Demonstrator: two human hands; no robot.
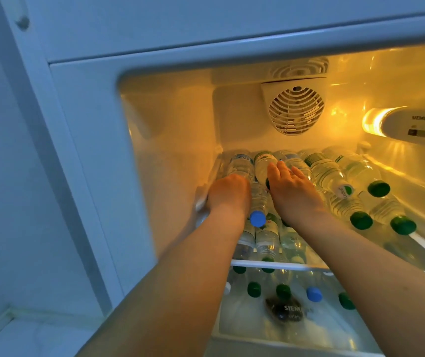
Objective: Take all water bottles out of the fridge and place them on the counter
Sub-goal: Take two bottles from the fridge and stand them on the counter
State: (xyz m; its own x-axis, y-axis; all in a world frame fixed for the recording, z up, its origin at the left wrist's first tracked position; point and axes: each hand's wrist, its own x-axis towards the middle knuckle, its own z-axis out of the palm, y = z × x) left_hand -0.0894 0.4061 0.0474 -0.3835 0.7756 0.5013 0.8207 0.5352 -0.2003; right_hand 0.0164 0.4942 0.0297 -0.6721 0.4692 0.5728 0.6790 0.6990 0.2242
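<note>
Two bare forearms reaching into lit white fridge [170, 119], left hand [228, 194] curled over clear plastic water bottles [329, 173] lying at glass shelf's [278, 264] left edge, grip unclear, right hand [293, 191] open-fingered atop middle bottles.

bottles [327, 173] lying on fridge shelf [283, 264], more bottles [283, 292] below

We are seeing the glass shelf [278, 264] carrying water bottles [335, 176] lying flat. They are crowding beside both hands [293, 191].
</note>
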